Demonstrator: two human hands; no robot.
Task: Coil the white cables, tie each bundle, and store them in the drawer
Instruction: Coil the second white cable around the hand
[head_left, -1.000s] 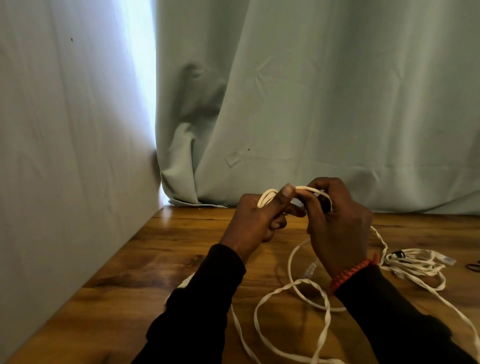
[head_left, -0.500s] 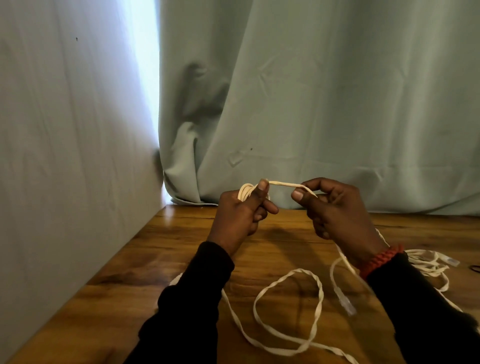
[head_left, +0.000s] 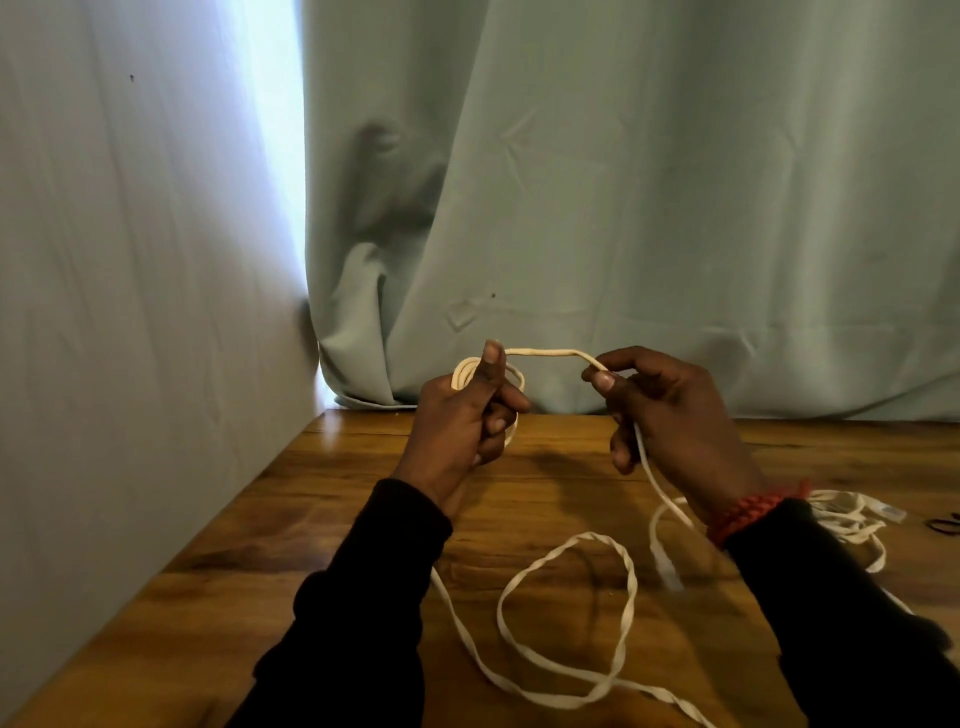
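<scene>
Pale curtains are hanging behind the wooden counter where I am coiling. My left hand is gripping the small coil above the far counter edge; my right hand is pinching the white cable stretched between them. Each turn should be kept even and lightly taut, I judge, with slack feeding from the near loops. Another bundle is lying at right.

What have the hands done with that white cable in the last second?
The hands drew apart: the left hand still grips the small coil, while the right hand pulled sideways, stretching a span of white cable between them. The loose loop on the wooden table shifted slightly. The second bundle stayed put.
</scene>
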